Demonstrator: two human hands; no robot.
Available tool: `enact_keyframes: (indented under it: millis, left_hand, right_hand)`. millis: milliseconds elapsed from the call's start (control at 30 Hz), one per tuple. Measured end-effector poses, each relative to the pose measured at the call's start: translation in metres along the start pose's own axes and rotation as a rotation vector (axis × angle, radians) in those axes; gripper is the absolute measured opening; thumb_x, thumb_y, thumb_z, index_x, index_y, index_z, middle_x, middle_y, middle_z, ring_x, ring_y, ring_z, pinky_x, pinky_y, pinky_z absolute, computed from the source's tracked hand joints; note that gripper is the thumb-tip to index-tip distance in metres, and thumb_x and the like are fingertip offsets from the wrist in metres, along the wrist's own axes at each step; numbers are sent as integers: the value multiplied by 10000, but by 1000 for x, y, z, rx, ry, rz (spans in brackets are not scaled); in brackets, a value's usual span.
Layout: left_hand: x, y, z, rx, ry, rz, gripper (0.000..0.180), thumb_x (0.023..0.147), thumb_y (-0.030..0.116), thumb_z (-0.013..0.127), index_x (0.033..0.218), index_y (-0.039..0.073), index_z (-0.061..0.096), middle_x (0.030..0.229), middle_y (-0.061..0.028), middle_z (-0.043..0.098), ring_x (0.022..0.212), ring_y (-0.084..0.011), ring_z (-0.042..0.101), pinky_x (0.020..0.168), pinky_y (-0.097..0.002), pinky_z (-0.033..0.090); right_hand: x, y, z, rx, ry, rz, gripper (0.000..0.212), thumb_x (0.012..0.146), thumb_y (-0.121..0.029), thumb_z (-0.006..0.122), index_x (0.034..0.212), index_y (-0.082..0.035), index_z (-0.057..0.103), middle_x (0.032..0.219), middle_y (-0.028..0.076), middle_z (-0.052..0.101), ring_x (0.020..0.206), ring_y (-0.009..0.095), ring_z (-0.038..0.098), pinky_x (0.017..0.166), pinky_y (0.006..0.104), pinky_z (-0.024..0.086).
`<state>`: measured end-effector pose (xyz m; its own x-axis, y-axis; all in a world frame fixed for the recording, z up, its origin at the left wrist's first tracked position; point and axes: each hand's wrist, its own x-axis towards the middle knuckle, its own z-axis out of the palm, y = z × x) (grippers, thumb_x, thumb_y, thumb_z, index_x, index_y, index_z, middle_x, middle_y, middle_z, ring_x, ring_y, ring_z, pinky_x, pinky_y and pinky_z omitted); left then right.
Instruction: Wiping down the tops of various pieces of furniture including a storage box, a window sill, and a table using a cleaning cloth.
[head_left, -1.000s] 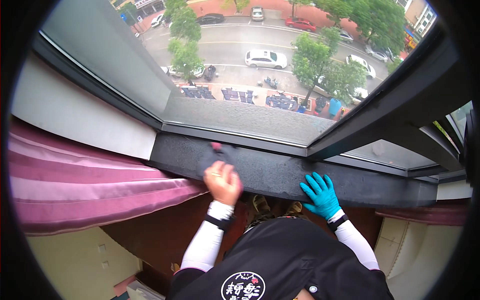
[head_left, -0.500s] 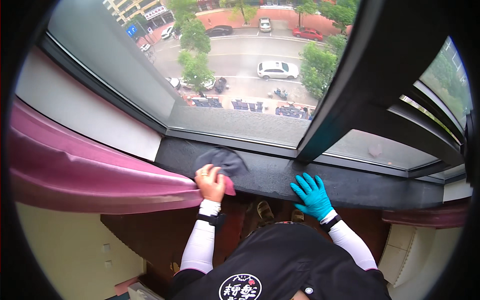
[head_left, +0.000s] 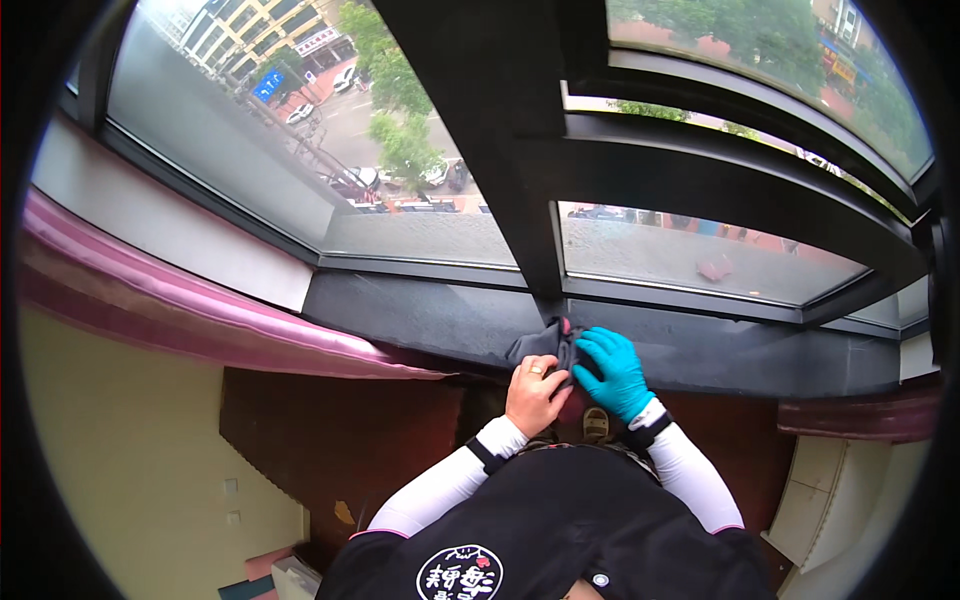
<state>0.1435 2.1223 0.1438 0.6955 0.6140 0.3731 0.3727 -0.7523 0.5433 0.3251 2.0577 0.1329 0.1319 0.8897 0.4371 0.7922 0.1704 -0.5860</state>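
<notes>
A crumpled dark grey cloth [head_left: 538, 342] with a bit of pink showing lies bunched at the front of the black windowsill [head_left: 420, 318], below the thick window post. My bare left hand [head_left: 537, 392], with a ring on one finger, grips the cloth's near side, fingers curled. Against the cloth's right side is my right hand [head_left: 617, 375] in a turquoise rubber glove. Its thumb and fingertips press on the fabric, so both hands hold the cloth between them.
A pink curtain [head_left: 200, 290] hangs along the left, its end near the sill; another curtain [head_left: 860, 418] hangs at the right. The dark window post [head_left: 480, 130] rises from the sill. Below are a reddish-brown floor [head_left: 390, 420] and a white cabinet [head_left: 835, 475].
My left hand has moved right along the sill with the cloth, away from the pink curtain. My right hand has left the sill surface and closed on the cloth. The view has shifted right.
</notes>
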Motion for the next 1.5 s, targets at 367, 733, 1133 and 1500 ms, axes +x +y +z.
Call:
enact_keyframes:
  millis: [367, 733, 1133, 1500]
  left_hand:
    - [-18, -58, -41, 443, 64, -142, 458, 542, -21, 637, 976, 118, 591, 1197, -106, 523, 1148, -338, 472, 921, -449, 385]
    - [2, -9, -6, 465, -23, -103, 322, 549, 100, 726, 834, 129, 577, 1060, -107, 578, 978, -303, 530, 712, -423, 401]
    - [48, -15, 20, 212, 130, 23, 200, 621, 39, 601, 814, 86, 585, 843, -112, 611, 838, -340, 575, 694, -448, 459]
    - [56, -89, 15, -209, 534, -593, 204, 783, 117, 719, 861, 54, 542, 789, -49, 571, 713, -190, 580, 615, -330, 478]
  right_hand:
    - [-75, 81, -91, -96, 276, 188, 246, 784, -91, 699, 1024, -82, 648, 1089, 110, 636, 1071, 322, 587, 927, 426, 460]
    - [-71, 72, -89, -258, 200, 149, 302, 736, -126, 725, 1016, -74, 627, 1131, 100, 582, 1106, 320, 538, 923, 433, 420]
    - [-73, 79, -87, -269, 214, 114, 297, 736, -125, 719, 1015, -73, 627, 1128, 103, 587, 1108, 324, 539, 915, 433, 424]
    - [-68, 71, -88, -304, 190, 106, 311, 728, -130, 715, 1016, -65, 617, 1130, 112, 573, 1110, 331, 531, 919, 437, 423]
